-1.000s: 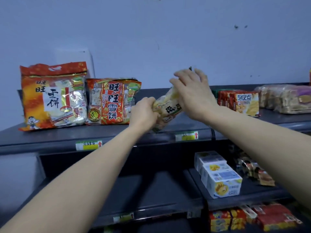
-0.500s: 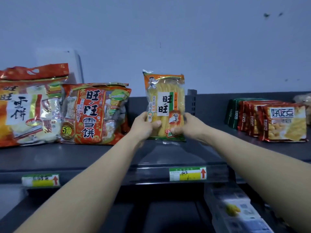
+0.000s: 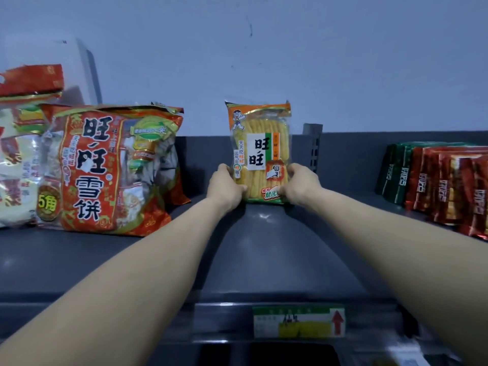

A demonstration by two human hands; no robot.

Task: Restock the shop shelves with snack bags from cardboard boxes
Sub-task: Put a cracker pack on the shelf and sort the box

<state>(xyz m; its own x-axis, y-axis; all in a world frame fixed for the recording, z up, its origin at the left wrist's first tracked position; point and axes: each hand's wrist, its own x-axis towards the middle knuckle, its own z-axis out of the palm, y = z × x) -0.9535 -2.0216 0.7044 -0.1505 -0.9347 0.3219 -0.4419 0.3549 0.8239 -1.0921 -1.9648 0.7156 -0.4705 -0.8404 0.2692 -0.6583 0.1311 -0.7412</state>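
A yellow rice-cracker snack bag (image 3: 260,143) with an orange top stands upright at the back of the dark grey top shelf (image 3: 264,247), against the shelf's back panel. My left hand (image 3: 225,187) grips its lower left edge. My right hand (image 3: 301,184) grips its lower right edge. The bag's base rests on or just above the shelf surface; I cannot tell which.
A large red-and-orange snack bag (image 3: 111,170) leans at the left, with another big bag (image 3: 21,154) beside it at the frame edge. A row of red and green packets (image 3: 443,183) stands at the right. A green-yellow price label (image 3: 298,322) sits on the shelf's front edge.
The bag went from tilted in both hands near the shelf front to upright, then further back to the shelf's rear. My view has moved closer to the shelf.
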